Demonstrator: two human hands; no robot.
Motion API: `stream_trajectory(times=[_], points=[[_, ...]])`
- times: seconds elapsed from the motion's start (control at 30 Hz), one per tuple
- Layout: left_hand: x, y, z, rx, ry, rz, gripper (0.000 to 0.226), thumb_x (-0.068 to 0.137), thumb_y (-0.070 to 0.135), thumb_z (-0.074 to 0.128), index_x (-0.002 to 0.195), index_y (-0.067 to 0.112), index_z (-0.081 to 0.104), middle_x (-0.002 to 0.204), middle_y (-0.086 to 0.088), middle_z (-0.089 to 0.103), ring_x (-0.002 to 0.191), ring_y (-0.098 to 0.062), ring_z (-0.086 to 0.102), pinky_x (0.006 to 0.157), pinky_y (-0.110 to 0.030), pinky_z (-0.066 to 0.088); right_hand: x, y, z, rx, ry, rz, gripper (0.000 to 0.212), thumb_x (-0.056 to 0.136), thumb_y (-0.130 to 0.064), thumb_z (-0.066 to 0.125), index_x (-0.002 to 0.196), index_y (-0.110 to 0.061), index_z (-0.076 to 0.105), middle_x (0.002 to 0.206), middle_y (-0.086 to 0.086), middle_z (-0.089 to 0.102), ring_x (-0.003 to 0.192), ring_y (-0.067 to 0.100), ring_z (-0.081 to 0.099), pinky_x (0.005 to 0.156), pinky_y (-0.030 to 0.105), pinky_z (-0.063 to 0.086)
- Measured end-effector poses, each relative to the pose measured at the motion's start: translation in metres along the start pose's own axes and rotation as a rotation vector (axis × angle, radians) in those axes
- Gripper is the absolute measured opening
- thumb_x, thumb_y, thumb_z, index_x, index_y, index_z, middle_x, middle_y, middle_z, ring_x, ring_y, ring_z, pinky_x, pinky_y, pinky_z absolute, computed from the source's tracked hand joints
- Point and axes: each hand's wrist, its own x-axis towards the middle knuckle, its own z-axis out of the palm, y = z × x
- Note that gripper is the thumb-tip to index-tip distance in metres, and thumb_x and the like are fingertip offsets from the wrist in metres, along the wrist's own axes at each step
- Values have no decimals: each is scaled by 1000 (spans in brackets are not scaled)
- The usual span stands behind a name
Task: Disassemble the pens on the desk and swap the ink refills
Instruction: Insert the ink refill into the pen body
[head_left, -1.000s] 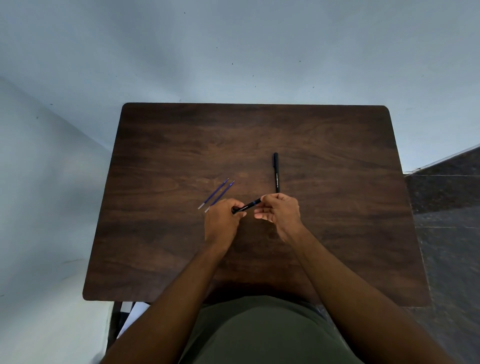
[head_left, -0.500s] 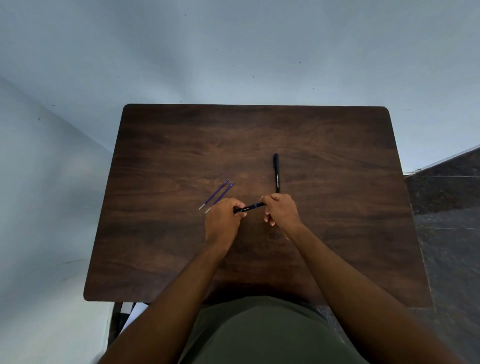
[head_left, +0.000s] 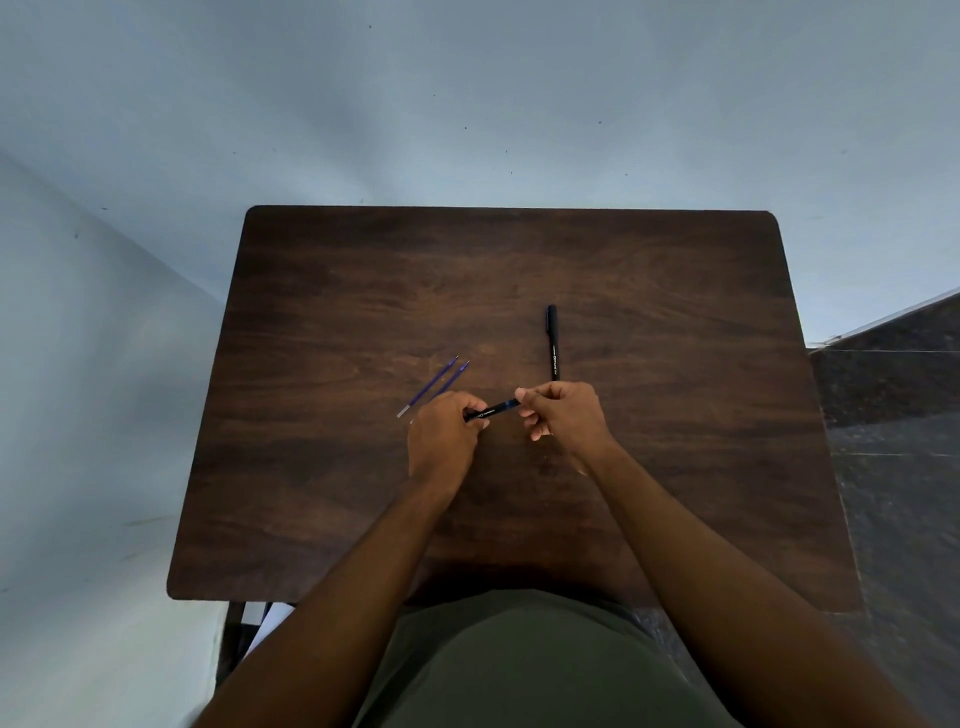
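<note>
A black pen (head_left: 493, 409) with white lettering is held level between both hands above the middle of the dark wooden desk (head_left: 311, 493). My left hand (head_left: 444, 439) grips its left end and my right hand (head_left: 563, 415) pinches its right end with fingertips. A second black pen (head_left: 551, 340) lies on the desk just beyond my right hand, pointing away from me. Two blue ink refills (head_left: 434, 387) lie side by side on the desk, slanted, just beyond my left hand; their near ends are partly hidden by it.
The desk stands against a pale wall at the back and left. A dark stone floor (head_left: 898, 467) shows to the right of the desk. My lap in green clothing fills the bottom of the view.
My right hand has closed tighter on the pen's right end, and the pen has tipped slightly closer to level. The refills and the other pen have not moved.
</note>
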Motion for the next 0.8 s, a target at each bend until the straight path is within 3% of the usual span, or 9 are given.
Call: stream_trajectory(times=[0.23, 0.43, 0.57, 0.67, 0.8], points=[[-1, 1, -1, 14, 1, 17, 19, 80, 18, 80, 96, 27, 74, 93, 12, 70, 86, -3, 63, 81, -30, 55, 0, -4, 2, -299, 76, -68, 43, 93, -39, 70, 74, -1, 68, 57, 2, 62, 40, 2, 51, 42, 16, 41], [-5, -3, -1, 20, 4, 20, 20, 78, 18, 81, 94, 28, 74, 90, 13, 70, 84, -2, 63, 80, -29, 55, -1, -6, 3, -392, 25, -7, 57, 95, -58, 55, 66, -11, 64, 59, 1, 63, 45, 6, 54, 52, 21, 46], [-5, -4, -3, 17, 13, -13, 20, 79, 18, 80, 94, 28, 75, 92, 13, 71, 86, -3, 64, 79, -30, 55, 0, -8, 0, -325, -39, 11, 44, 95, -45, 65, 91, -2, 66, 83, 13, 72, 63, 15, 62, 50, 24, 48], [-6, -3, -3, 18, 19, -18, 20, 78, 18, 81, 94, 28, 75, 92, 12, 71, 84, -3, 63, 78, -28, 54, -1, -6, -1, -423, -55, -28, 37, 98, -37, 64, 86, -2, 66, 73, 7, 67, 58, 12, 60, 48, 21, 46], [-10, 3, -2, 25, 9, 21, 20, 80, 17, 80, 96, 26, 74, 92, 12, 70, 83, -1, 62, 76, -21, 52, 1, -6, 2, -551, -28, -68, 50, 102, -47, 52, 70, -10, 63, 60, 2, 62, 52, 12, 59, 58, 23, 49]])
